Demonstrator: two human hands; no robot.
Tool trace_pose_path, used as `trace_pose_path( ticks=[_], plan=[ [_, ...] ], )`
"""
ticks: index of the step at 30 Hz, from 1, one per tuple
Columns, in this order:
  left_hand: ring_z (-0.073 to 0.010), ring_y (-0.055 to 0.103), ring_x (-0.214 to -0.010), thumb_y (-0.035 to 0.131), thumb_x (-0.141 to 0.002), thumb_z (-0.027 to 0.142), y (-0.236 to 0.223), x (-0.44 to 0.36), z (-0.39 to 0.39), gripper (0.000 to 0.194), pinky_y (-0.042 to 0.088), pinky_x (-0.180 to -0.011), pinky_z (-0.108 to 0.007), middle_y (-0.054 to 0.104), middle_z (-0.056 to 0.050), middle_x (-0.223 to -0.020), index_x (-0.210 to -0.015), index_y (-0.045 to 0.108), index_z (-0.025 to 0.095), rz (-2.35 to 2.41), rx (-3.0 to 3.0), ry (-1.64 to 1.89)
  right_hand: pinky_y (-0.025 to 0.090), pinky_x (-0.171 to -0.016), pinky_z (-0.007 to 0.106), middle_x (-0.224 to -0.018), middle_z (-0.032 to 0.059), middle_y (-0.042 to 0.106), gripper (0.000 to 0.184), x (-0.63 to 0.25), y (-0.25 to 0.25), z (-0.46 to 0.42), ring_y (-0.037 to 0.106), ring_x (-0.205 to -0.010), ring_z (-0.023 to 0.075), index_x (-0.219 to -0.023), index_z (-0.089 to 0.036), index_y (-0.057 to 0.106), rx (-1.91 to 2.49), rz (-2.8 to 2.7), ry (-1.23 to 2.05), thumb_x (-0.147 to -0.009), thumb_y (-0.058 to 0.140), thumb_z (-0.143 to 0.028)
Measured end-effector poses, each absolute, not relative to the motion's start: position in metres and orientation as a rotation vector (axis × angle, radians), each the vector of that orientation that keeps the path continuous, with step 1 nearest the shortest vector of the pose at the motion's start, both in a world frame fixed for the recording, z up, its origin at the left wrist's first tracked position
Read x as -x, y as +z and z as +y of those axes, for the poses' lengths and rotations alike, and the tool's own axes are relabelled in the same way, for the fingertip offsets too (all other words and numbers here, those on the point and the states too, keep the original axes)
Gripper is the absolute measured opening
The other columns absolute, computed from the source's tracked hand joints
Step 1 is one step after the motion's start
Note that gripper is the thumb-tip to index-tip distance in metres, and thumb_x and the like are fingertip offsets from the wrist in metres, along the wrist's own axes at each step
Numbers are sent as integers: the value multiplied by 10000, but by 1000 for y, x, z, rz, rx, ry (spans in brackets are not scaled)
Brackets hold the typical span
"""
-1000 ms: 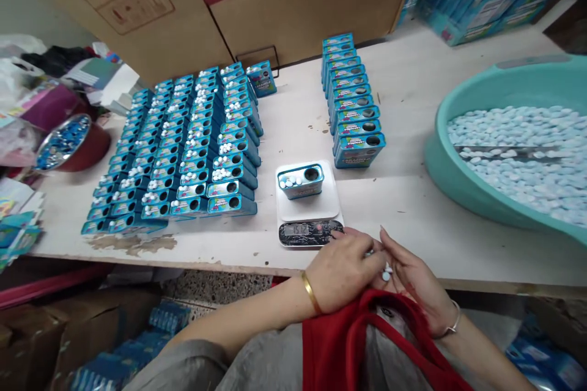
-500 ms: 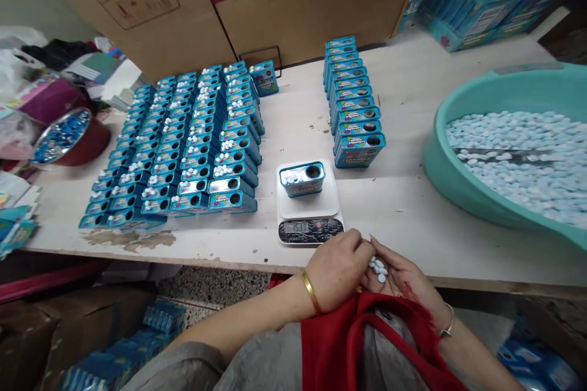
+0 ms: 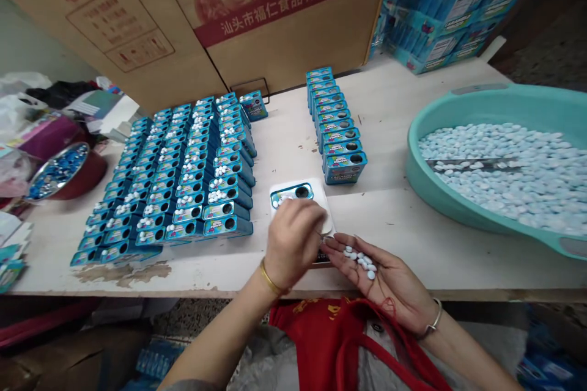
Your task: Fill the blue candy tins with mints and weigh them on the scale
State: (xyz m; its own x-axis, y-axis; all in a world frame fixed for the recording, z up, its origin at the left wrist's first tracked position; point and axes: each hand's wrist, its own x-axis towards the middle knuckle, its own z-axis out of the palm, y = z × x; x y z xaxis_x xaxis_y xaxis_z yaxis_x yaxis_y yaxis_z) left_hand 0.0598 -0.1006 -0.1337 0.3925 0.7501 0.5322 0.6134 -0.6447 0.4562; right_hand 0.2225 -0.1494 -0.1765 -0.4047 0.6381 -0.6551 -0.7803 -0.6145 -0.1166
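My left hand [image 3: 293,241], with a gold bracelet at its wrist, is over the kitchen scale [image 3: 326,201], its fingers curled together; whatever they pinch is hidden. Just behind it on the scale, partly covered, is a blue candy tin [image 3: 291,193] with a dark round opening and several pale candies on its top. My right hand [image 3: 389,278] is palm up and slightly cupped near the table's front edge. Several small pale-blue candies [image 3: 362,261] rest in it. The hand hides most of the scale's display.
Rows of blue tins [image 3: 183,177] fill the left, many topped with candies. A single row of tins [image 3: 339,134] stands behind the scale. At right, a turquoise basin [image 3: 419,177] holds loose candies and a metal strip. A carton [image 3: 284,49] and wrapped packs [image 3: 444,18] stand behind.
My left hand has moved left and up, away from the right palm to over the scale. My right hand has opened out flatter, showing more candies. The view has shifted.
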Motion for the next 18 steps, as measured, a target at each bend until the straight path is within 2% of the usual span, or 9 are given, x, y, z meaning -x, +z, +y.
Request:
trace_pose_path(
  ticks=[4,8,13,18],
  plan=[
    [-182,557,-907,544,-889,228,-124,-40,-78,107,390,-835,-354,645,-46,-969,-965,617,208,1515,-2533,1085,533,-928,291,-1132,224,669,250,-223,-174,-151,620,-1117,254,-1058,-34,639,878,227,2096,-900,490,-157],
    [-236,529,-1094,575,-871,296,-136,-15,-87,283,349,-949,-416,598,-87,-1188,-1145,598,231,1703,-2580,1092,535,-925,286,-1131,214,674,248,-227,-175,-153,632,-1099,241,-1051,-43,643,877,244,2098,-901,489,-166],
    [-307,389,-1299,570,-867,356,-159,-1,-106,426,287,-1034,-477,468,-145,-1388,-1269,535,220,1778,-2704,923,531,-932,285,-1119,201,682,231,-227,-179,-151,643,-1081,231,-1017,-57,657,864,250,2111,-892,509,-181],
    [-322,240,-1402,528,-887,407,-160,-23,-96,472,190,-1098,-526,359,-161,-1477,-1306,502,191,1693,-2771,782,519,-954,304,-1142,210,670,242,-226,-181,-149,608,-1135,261,-1032,-51,653,855,209,2113,-865,559,-199]
  ],
)
